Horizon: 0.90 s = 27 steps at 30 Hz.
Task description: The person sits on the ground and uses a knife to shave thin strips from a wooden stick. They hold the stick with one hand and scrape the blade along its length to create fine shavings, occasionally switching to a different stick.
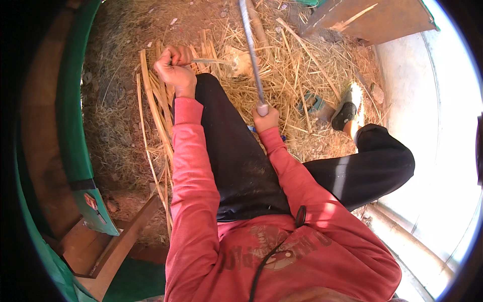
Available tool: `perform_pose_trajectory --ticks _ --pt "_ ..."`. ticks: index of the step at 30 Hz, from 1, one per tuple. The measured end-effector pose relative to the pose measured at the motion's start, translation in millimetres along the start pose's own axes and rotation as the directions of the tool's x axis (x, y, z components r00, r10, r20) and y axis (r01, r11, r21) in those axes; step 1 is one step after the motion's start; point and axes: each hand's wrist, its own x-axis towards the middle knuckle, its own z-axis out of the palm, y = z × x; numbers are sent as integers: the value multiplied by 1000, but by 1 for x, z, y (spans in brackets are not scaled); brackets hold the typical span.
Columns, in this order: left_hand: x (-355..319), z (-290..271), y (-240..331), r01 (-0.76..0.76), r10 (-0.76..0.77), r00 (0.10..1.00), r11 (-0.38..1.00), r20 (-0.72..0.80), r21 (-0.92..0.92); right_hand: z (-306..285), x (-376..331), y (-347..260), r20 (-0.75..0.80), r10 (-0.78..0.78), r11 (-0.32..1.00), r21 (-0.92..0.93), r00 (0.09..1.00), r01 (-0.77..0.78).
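I sit on the ground with my knee raised. My left hand (174, 66) is closed around a thin pale strip of cane (211, 61) that runs to the right over my knee. My right hand (265, 120) grips the lower end of a long grey tool handle (251, 50) that rises toward the top of the view; its upper end leaves the picture. Where the strip and the tool cross lies a pale lump of fibre (240, 63).
Long split cane strips (153, 116) lie left of my leg on a floor strewn with straw shavings (302, 75). A green curved wall (68, 110) stands at left, a brown board (372, 17) at top right, my shoe (347, 108) and a bright concrete floor to the right.
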Motion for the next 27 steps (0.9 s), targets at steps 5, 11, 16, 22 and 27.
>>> perform_pose_trajectory --ticks 5,11,16,22,27 --pt "4 -5 -2 -77 78 997 995 -7 64 -7 -4 18 214 248 896 -421 945 -140" --pt "-1 19 -3 -109 138 976 979 -168 174 -9 2 -19 -46 -127 992 9 991 128" --pt "1 29 -5 -108 140 974 978 -179 181 9 -3 23 28 151 970 -197 988 -142" --pt "-7 21 -4 -111 130 984 981 -119 159 -8 -6 15 208 87 937 -349 974 -9" --pt "-10 9 -3 -113 137 976 983 -167 142 -6 -3 -22 -33 -177 970 162 984 180"
